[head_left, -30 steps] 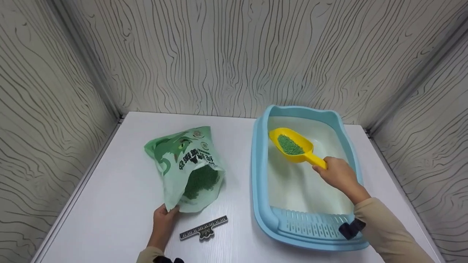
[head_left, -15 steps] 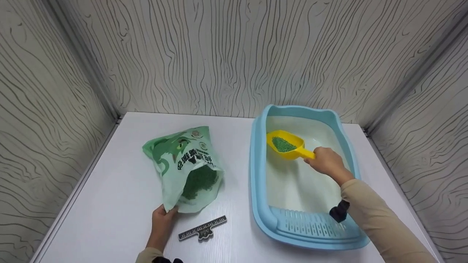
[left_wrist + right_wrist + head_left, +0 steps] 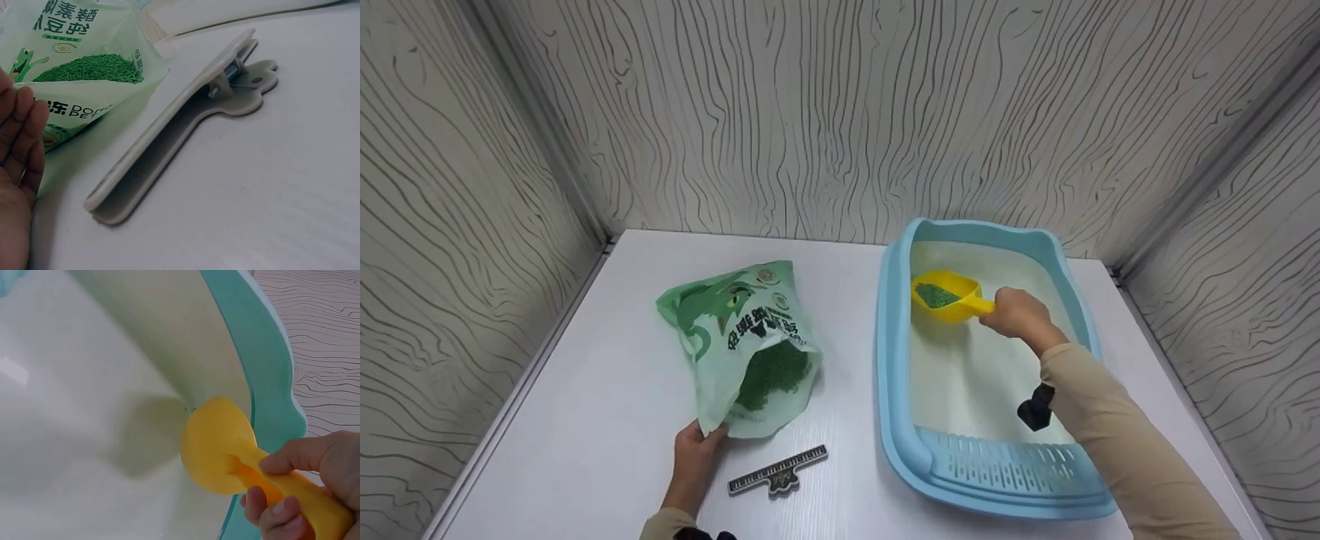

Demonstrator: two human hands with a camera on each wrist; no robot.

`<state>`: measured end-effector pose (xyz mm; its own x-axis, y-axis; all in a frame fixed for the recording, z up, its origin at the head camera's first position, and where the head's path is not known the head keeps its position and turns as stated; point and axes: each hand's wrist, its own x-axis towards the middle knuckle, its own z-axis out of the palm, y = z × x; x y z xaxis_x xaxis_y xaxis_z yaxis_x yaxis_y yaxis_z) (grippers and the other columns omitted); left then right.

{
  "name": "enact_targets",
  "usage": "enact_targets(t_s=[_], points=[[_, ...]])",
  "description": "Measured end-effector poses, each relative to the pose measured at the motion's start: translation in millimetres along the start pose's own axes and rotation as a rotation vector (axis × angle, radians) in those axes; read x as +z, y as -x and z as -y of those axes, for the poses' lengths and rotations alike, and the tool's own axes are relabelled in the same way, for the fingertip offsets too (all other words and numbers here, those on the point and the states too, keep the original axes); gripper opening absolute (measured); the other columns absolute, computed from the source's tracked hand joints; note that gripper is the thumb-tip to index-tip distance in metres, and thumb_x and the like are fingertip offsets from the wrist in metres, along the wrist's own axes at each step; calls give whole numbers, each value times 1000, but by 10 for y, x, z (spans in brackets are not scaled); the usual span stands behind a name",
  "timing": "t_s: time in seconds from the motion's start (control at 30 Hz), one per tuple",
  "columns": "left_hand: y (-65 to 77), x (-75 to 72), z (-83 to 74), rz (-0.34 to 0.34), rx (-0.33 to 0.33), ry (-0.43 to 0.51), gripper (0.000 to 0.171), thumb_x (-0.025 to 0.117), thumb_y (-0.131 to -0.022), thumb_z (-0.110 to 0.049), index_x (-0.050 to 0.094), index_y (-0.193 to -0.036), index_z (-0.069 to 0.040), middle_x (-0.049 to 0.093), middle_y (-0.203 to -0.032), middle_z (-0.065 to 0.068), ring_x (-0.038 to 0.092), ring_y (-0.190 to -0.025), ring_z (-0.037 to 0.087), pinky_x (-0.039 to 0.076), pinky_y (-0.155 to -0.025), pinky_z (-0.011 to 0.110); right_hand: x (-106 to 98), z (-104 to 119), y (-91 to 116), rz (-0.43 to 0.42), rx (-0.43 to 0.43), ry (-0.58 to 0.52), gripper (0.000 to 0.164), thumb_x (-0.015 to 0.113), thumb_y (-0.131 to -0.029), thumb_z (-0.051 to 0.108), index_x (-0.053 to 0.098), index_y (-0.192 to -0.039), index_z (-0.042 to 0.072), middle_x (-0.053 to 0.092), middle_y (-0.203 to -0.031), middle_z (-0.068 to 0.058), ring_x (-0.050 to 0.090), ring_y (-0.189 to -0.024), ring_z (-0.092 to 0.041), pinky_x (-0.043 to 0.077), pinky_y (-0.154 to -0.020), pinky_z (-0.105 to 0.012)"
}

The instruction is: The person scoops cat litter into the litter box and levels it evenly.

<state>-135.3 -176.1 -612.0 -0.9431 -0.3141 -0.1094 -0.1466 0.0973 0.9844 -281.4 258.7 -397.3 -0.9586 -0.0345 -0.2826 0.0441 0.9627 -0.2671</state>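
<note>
My right hand (image 3: 1018,313) grips the handle of a yellow scoop (image 3: 973,294) over the left far part of a blue litter tray (image 3: 890,360). Green pellets (image 3: 936,295) lie toward the scoop's front lip, which tilts down. In the right wrist view the scoop (image 3: 216,444) shows its underside, with a few dark specks by its lip. On the left, my left hand (image 3: 695,450) pinches the lower edge of an open green bag (image 3: 720,367) lying on its back. Inside its mouth, green pellets (image 3: 90,68) show. Part of the left hand (image 3: 17,140) is cut off in the left wrist view.
A long-jawed clip (image 3: 778,471) with a piano-key pattern lies on the white table (image 3: 585,420) beside the left hand, between bag and tray. The tray's near end has a slotted step (image 3: 1005,465). Patterned panels (image 3: 810,112) enclose the table at the back and sides.
My right hand has moved away from me and to the left with the scoop, whose lip now tips lower. The pellets have slid forward in it. My left hand stays on the bag.
</note>
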Motion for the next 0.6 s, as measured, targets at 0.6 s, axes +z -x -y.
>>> enact_targets(t_s=[0.6], points=[[12, 2, -5, 5, -5, 21, 29, 63, -87, -2, 61, -110, 16, 67, -84, -21, 53, -78, -10, 46, -76, 10, -55, 172, -88, -155, -55, 207, 21, 62, -87, 16, 59, -88, -4, 45, -67, -7, 47, -65, -24, 37, -57, -30]])
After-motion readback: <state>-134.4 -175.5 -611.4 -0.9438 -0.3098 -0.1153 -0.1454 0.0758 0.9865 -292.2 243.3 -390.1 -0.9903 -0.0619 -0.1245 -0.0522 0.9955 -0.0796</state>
